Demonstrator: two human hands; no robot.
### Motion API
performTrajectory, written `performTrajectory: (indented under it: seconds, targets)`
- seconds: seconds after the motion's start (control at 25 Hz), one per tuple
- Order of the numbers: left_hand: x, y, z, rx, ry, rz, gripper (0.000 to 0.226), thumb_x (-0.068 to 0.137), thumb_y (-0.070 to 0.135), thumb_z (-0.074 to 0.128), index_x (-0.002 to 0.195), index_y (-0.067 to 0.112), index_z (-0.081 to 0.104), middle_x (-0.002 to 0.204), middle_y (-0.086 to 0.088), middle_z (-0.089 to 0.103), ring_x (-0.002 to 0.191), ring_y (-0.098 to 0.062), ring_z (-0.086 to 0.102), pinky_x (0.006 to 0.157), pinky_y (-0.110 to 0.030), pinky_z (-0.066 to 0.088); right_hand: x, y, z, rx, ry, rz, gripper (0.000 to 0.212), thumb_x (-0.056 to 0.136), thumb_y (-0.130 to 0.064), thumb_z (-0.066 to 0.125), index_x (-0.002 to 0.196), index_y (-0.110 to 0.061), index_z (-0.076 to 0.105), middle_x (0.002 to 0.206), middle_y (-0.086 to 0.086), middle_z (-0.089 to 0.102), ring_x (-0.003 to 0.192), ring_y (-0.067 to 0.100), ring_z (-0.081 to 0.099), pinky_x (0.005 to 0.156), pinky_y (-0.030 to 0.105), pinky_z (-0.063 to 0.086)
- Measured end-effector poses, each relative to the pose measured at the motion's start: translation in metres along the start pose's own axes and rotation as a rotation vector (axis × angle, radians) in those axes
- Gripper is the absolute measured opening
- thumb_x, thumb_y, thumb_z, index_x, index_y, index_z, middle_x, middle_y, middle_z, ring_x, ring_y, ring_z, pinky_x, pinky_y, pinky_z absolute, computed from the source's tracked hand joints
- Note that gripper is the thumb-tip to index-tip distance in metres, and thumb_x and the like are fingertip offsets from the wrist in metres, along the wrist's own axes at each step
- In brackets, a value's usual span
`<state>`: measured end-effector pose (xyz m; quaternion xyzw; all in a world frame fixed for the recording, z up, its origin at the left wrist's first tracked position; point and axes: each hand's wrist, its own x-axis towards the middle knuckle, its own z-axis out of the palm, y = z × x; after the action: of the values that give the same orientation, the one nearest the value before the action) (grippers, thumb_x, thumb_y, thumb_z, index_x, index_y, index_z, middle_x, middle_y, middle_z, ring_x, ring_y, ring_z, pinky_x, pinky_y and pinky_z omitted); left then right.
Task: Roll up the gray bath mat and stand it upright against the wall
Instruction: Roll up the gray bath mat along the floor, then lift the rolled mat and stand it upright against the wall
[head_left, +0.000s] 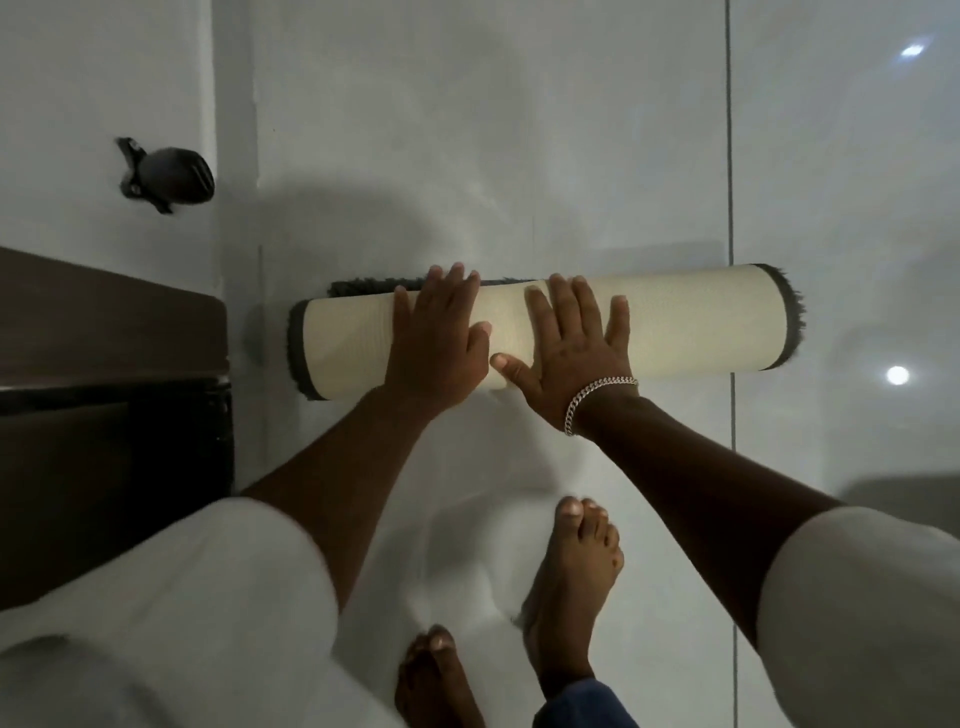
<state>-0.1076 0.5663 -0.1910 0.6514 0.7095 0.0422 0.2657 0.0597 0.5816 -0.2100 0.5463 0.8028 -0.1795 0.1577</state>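
The bath mat (691, 325) lies on the white tiled floor as a nearly full roll, its cream backing outward and gray pile showing at both ends. A short strip of gray pile still lies flat behind the roll at the left. My left hand (441, 338) rests palm-down on the roll left of its middle. Beside it, my right hand (569, 343), with a silver chain bracelet at the wrist, presses flat on the middle, fingers spread. Neither hand closes around the mat.
A dark brown cabinet (104, 389) stands at the left edge, close to the roll's left end. A black door stopper (166, 174) sits at the upper left beside the white wall (104, 67). My bare feet (571, 582) stand on the tiles just behind the roll.
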Motion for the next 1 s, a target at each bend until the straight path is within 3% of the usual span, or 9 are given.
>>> performTrajectory:
  seconds: [0.08, 0.16, 0.24, 0.32, 0.4, 0.56, 0.8, 0.88, 1.0]
  targets:
    - [-0.026, 0.010, -0.002, -0.134, 0.256, 0.018, 0.046, 0.088, 0.007, 0.060, 0.132, -0.002, 0.054, 0.139, -0.025, 0.054, 0.135, -0.040, 0.045, 0.114, -0.055, 0.035, 0.018, 0.004, -0.011, 0.049, -0.067, -0.004, 0.091, 0.085, -0.077, 0.010, 0.154, -0.019, 0.008, 0.165, 0.011, 0.009, 0.152, 0.030, 0.000, 0.116, 0.063, -0.003]
    - [-0.059, 0.025, -0.001, -0.227, 0.322, -0.107, 0.035, 0.084, 0.002, 0.060, 0.119, 0.001, 0.062, 0.120, -0.020, 0.065, 0.119, -0.034, 0.057, 0.104, -0.042, 0.046, 0.036, 0.007, -0.026, 0.068, -0.132, -0.011, 0.089, 0.085, -0.077, 0.013, 0.153, -0.020, 0.009, 0.164, 0.009, 0.011, 0.151, 0.030, 0.003, 0.116, 0.064, 0.000]
    - [-0.069, 0.037, 0.005, -0.499, 0.151, -0.469, 0.028, 0.087, 0.004, 0.056, 0.114, 0.006, 0.062, 0.110, -0.011, 0.067, 0.110, -0.028, 0.063, 0.096, -0.036, 0.051, 0.049, 0.008, -0.038, 0.063, -0.208, -0.015, 0.088, 0.086, -0.077, 0.016, 0.153, -0.020, 0.009, 0.164, 0.008, 0.013, 0.151, 0.029, 0.005, 0.117, 0.063, 0.001]
    - [-0.053, 0.038, 0.016, -0.767, -0.187, -0.909, 0.033, 0.091, 0.005, 0.051, 0.123, 0.007, 0.058, 0.114, -0.012, 0.068, 0.106, -0.028, 0.065, 0.087, -0.037, 0.053, 0.061, 0.010, -0.044, 0.052, -0.262, -0.020, 0.088, 0.085, -0.078, 0.016, 0.152, -0.021, 0.011, 0.163, 0.008, 0.016, 0.150, 0.029, 0.009, 0.117, 0.063, 0.004]
    - [-0.030, 0.035, 0.029, -1.047, -0.389, -1.074, 0.037, 0.098, 0.007, 0.046, 0.134, 0.006, 0.048, 0.121, -0.017, 0.068, 0.105, -0.030, 0.065, 0.079, -0.039, 0.054, 0.074, 0.014, -0.050, 0.053, -0.292, -0.034, 0.089, 0.083, -0.080, 0.013, 0.151, -0.023, 0.017, 0.159, 0.007, 0.025, 0.147, 0.029, 0.018, 0.115, 0.062, 0.010]
    - [0.011, 0.014, 0.045, -1.457, -0.237, -1.052, 0.031, 0.096, 0.001, 0.041, 0.124, 0.003, 0.054, 0.114, -0.018, 0.068, 0.108, -0.032, 0.065, 0.078, -0.039, 0.052, 0.112, 0.022, -0.062, 0.075, -0.355, -0.024, 0.099, 0.069, -0.090, 0.003, 0.145, -0.032, 0.030, 0.149, 0.006, 0.043, 0.137, 0.031, 0.037, 0.108, 0.058, 0.022]
    - [0.034, 0.012, 0.033, -1.965, -0.123, -0.951, 0.029, 0.083, -0.005, 0.032, 0.079, 0.016, 0.052, 0.090, -0.002, 0.059, 0.103, -0.020, 0.058, 0.114, -0.046, 0.032, 0.146, 0.016, -0.082, 0.139, -0.421, 0.075, 0.104, 0.063, -0.095, 0.000, 0.137, -0.037, 0.045, 0.136, -0.001, 0.060, 0.125, 0.031, 0.051, 0.100, 0.055, 0.030]
    - [0.032, 0.020, 0.022, -2.040, 0.013, -1.019, 0.019, 0.072, 0.003, 0.039, 0.079, 0.017, 0.050, 0.093, -0.002, 0.055, 0.112, -0.023, 0.052, 0.115, -0.044, 0.029, 0.140, 0.012, -0.090, 0.230, -0.456, 0.109, 0.101, 0.064, -0.095, 0.005, 0.133, -0.036, 0.050, 0.135, 0.000, 0.060, 0.126, 0.031, 0.051, 0.103, 0.051, 0.035]
    - [0.029, 0.027, -0.014, -2.079, 0.207, -1.002, 0.018, 0.062, 0.005, 0.044, 0.074, 0.017, 0.046, 0.084, -0.002, 0.050, 0.097, -0.022, 0.050, 0.105, -0.042, 0.035, 0.128, 0.004, -0.115, 0.494, -0.469, 0.162, 0.085, 0.075, -0.089, 0.019, 0.111, -0.026, 0.064, 0.118, 0.001, 0.065, 0.116, 0.028, 0.056, 0.093, 0.040, 0.038]
